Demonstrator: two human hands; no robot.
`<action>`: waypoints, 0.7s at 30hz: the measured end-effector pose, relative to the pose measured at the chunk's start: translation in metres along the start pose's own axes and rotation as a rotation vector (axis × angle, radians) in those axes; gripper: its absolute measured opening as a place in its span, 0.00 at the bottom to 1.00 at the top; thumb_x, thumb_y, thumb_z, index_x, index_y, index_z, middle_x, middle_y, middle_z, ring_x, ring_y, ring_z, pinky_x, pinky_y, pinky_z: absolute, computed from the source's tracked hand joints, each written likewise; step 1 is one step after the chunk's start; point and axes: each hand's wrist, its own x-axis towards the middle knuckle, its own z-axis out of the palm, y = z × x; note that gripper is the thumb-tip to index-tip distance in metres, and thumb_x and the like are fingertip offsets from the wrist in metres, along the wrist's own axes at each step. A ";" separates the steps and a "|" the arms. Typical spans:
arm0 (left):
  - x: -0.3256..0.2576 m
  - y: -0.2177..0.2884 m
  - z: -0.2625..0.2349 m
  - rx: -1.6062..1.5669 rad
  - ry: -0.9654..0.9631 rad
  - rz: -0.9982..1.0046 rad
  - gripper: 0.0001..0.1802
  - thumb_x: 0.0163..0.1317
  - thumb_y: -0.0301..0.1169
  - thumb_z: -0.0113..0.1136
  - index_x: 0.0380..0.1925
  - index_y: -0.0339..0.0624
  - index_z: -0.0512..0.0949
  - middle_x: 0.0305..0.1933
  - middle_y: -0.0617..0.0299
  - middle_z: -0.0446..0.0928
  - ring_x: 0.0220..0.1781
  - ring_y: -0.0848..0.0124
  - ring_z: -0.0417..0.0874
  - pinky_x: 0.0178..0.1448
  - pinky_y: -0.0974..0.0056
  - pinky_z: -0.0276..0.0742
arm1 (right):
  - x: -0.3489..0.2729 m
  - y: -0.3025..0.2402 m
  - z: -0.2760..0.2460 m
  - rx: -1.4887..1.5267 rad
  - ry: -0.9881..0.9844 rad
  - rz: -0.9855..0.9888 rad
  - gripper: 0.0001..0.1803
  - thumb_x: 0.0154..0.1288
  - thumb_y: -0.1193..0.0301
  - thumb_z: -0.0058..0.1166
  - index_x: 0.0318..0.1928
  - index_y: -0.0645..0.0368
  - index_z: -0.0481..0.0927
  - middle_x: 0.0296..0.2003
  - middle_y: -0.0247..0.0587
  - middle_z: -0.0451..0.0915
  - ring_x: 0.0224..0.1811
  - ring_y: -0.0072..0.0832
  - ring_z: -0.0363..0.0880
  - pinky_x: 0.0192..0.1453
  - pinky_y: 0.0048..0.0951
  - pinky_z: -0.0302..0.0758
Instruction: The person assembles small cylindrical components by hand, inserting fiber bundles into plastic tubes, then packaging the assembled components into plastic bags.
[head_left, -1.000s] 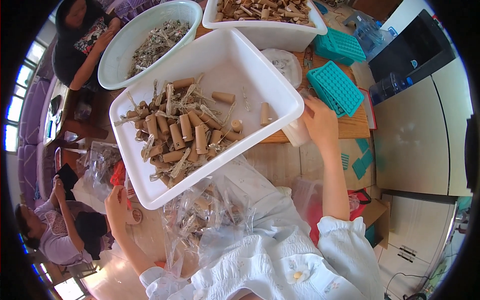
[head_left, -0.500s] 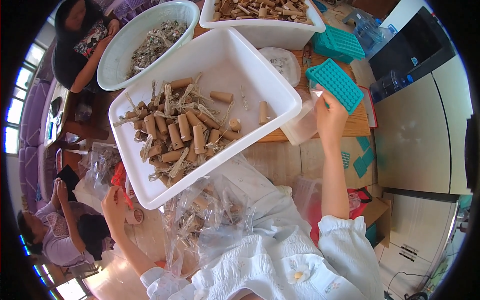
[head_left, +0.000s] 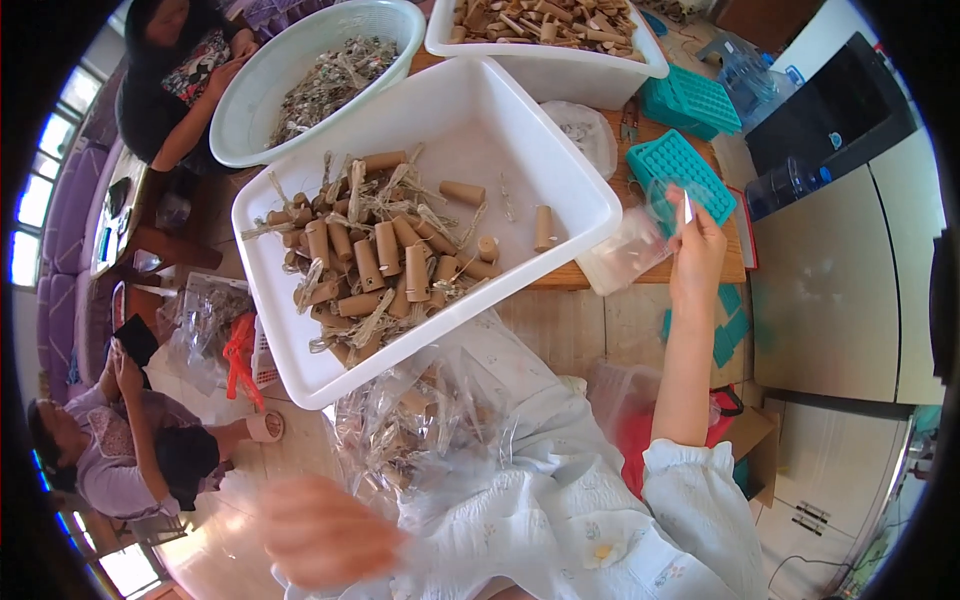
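My right hand (head_left: 697, 245) is raised at the right table edge. Its thumb and fingers pinch a thin clear plastic bag (head_left: 664, 203), with a pale edge sticking up. More clear bags (head_left: 622, 258) lie stacked below it on the table edge. At the lower left, my left hand (head_left: 325, 530) is smeared by motion, so its fingers cannot be made out. Near it, a large clear bag (head_left: 430, 410) on my lap holds brown tubes with string. A white tub (head_left: 520, 120) in front of me contains many brown cardboard tubes (head_left: 415, 270) with pale twine loops.
Behind the tub stand a pale green basin (head_left: 225, 120) of small bundles and another white tub (head_left: 540, 65) of brown pieces. Teal perforated trays (head_left: 680, 175), pliers (head_left: 629, 122) and a clear lidded box (head_left: 590, 135) are at right. Two people sit at left.
My left hand has come from beside the tub's left corner down toward my lap. My right hand has shifted slightly down and right, lifting a clear bag. The view has shifted a little.
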 end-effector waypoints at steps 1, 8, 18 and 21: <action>0.037 0.000 0.013 -0.102 -0.298 0.057 0.09 0.41 0.28 0.55 0.26 0.40 0.77 0.22 0.67 0.74 0.20 0.76 0.73 0.24 0.73 0.67 | 0.000 0.001 -0.005 0.035 0.003 0.025 0.11 0.63 0.69 0.48 0.42 0.61 0.78 0.41 0.31 0.78 0.24 0.09 0.61 0.23 0.13 0.55; 0.089 -0.033 0.162 0.292 -0.591 -0.232 0.32 0.47 0.36 0.60 0.49 0.27 0.65 0.54 0.50 0.64 0.53 0.61 0.67 0.53 0.61 0.68 | -0.008 0.005 -0.009 0.244 -0.025 0.125 0.13 0.63 0.68 0.48 0.46 0.61 0.74 0.46 0.34 0.75 0.27 0.13 0.67 0.27 0.14 0.65; 0.074 -0.094 0.257 0.657 -0.627 -0.435 0.35 0.53 0.42 0.56 0.55 0.28 0.61 0.59 0.45 0.61 0.61 0.54 0.61 0.63 0.57 0.58 | -0.010 0.000 -0.025 0.497 -0.038 0.132 0.12 0.63 0.70 0.49 0.44 0.63 0.74 0.45 0.40 0.76 0.42 0.22 0.75 0.41 0.17 0.73; 0.077 -0.094 0.255 0.612 -0.659 -0.448 0.34 0.53 0.41 0.55 0.54 0.27 0.62 0.58 0.45 0.62 0.61 0.54 0.61 0.64 0.58 0.57 | -0.008 -0.011 -0.028 0.544 -0.052 0.001 0.11 0.62 0.71 0.49 0.43 0.65 0.74 0.46 0.42 0.75 0.44 0.24 0.75 0.44 0.19 0.74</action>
